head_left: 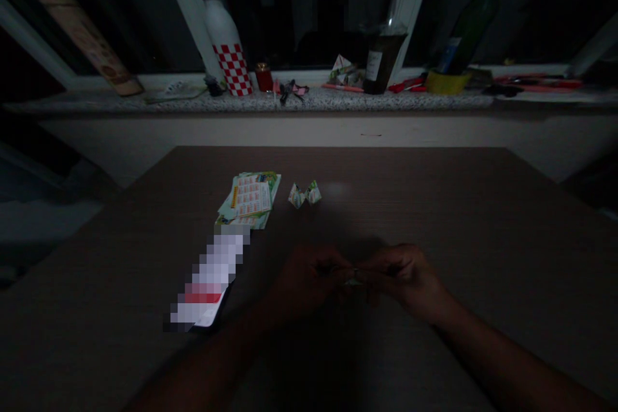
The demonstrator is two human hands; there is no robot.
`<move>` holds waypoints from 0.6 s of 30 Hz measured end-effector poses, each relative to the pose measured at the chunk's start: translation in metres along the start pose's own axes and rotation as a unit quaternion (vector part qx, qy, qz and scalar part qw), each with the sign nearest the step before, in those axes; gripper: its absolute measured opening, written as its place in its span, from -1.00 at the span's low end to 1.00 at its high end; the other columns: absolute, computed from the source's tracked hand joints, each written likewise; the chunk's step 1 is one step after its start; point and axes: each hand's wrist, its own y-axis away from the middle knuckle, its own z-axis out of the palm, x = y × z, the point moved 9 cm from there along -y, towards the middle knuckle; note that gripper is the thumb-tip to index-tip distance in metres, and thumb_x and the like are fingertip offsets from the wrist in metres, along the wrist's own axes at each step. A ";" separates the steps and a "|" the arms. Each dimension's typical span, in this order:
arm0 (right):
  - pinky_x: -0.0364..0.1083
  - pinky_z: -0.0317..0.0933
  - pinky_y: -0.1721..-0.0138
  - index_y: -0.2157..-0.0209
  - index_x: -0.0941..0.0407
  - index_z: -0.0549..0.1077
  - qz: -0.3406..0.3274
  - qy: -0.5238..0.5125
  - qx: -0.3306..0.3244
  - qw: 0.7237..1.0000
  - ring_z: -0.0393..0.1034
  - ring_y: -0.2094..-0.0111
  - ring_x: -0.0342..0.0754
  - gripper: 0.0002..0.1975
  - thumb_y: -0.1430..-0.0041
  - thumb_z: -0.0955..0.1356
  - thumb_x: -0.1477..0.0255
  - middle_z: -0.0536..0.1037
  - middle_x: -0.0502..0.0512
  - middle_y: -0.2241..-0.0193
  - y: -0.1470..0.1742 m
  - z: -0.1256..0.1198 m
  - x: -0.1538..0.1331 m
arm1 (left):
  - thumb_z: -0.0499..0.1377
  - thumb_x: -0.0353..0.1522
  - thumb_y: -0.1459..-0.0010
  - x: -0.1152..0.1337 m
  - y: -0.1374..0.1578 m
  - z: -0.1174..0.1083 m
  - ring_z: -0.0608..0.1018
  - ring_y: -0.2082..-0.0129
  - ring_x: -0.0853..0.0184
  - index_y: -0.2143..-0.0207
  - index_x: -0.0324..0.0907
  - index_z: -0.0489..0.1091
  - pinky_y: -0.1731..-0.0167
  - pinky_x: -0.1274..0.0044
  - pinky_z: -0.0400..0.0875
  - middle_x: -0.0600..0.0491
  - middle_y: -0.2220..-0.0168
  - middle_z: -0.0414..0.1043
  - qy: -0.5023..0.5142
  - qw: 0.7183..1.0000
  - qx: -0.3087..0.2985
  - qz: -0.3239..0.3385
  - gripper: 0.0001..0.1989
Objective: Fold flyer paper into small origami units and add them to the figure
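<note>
Both of my hands meet over the middle of the table [434, 206], their fingertips pinching one small piece of folded paper [353, 281]. My left hand [309, 277] is closed on its left side, and my right hand [410, 277] is closed on its right side. Most of the paper hides behind the fingers, and the light is dim. Beyond my hands stands a folded paper shape [305, 194] with two pointed halves. To its left lies a stack of printed paper slips [248, 199] in green and white.
A lit phone [212, 283], its screen blurred, lies left of my left hand. On the granite windowsill [318, 102] stand a red-checked white bottle [232, 55], a lidded drink cup [381, 61], a green bottle [476, 22] in yellow tape [447, 82], and a leaning tan tube [87, 38].
</note>
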 end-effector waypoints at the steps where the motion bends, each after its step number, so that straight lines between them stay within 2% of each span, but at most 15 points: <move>1: -0.26 0.27 0.67 0.47 0.18 0.60 0.003 -0.003 0.000 1.000 0.37 0.69 -0.21 -0.86 0.02 0.47 0.37 0.56 0.05 0.63 0.000 0.000 0.000 | 0.22 -0.27 -0.10 0.001 0.000 -0.001 0.48 0.59 0.45 0.44 -0.28 0.48 0.58 0.65 0.32 0.06 0.56 0.47 -0.001 1.000 0.002 -0.001 -0.78; 8: -0.22 0.35 0.54 0.29 0.12 0.61 0.012 0.021 0.000 1.000 0.45 0.57 -0.18 -0.79 -0.07 0.42 0.32 0.63 0.09 0.48 -0.004 -0.006 0.007 | 0.19 -0.32 -0.13 0.000 -0.004 -0.007 0.54 0.47 0.40 0.34 -0.25 0.51 0.43 0.61 0.38 0.05 0.47 0.53 -0.009 1.000 0.012 -0.016 -0.83; 12: -0.22 0.37 0.51 0.24 0.13 0.60 0.021 0.042 0.003 0.999 0.46 0.54 -0.17 -0.75 -0.10 0.40 0.29 0.62 0.09 0.46 -0.004 -0.006 0.009 | 0.17 -0.33 -0.14 0.001 -0.005 -0.010 0.53 0.50 0.41 0.33 -0.25 0.51 0.46 0.61 0.38 0.05 0.47 0.53 -0.013 1.000 0.017 0.001 -0.83; 18: -0.19 0.37 0.56 0.41 0.16 0.58 -0.018 0.093 0.042 0.995 0.45 0.57 -0.13 -0.78 -0.08 0.40 0.28 0.57 0.06 0.58 -0.001 -0.015 -0.004 | 0.17 -0.32 -0.14 0.000 -0.004 -0.013 0.53 0.50 0.41 0.34 -0.23 0.49 0.46 0.60 0.37 0.07 0.48 0.51 -0.016 0.999 0.036 -0.015 -0.84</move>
